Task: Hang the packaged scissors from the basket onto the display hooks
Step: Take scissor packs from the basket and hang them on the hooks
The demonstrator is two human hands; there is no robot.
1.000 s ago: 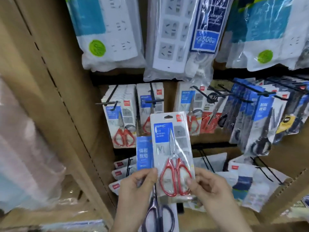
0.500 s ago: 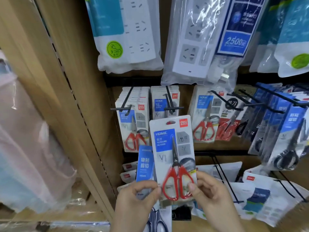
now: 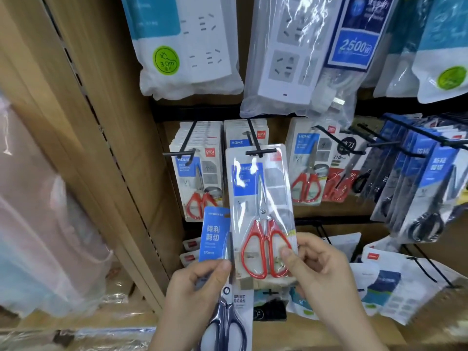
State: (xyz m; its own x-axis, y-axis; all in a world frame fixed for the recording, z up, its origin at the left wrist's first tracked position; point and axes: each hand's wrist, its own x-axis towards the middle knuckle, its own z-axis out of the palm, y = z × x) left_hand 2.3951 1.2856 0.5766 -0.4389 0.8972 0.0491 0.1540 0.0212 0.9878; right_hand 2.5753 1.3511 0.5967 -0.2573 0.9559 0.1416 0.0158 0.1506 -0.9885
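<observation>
A blister pack of red-handled scissors [image 3: 262, 211] stands upright in front of the shelf, its top edge level with the black tip of the middle display hook [image 3: 260, 152]. My right hand [image 3: 321, 272] pinches the pack's lower right corner. My left hand [image 3: 200, 287] grips a second pack, blue card with dark-handled scissors [image 3: 222, 295], beside and below the first. More red-scissors packs hang on the left hook [image 3: 182, 153] and to the right [image 3: 307, 173]. No basket is in view.
Bagged power strips [image 3: 192, 46] hang above the scissors row. Dark-handled scissors packs [image 3: 420, 193] crowd the hooks at right, and bagged goods [image 3: 395, 287] hang lower right. A wooden shelf upright [image 3: 83, 122] borders the left, with pale plastic-wrapped goods [image 3: 38, 224] beyond.
The red-scissors pack has risen from below the hanging row until its top edge meets the middle hook's tip. Both hands rose with it, and the view moved closer to the shelf.
</observation>
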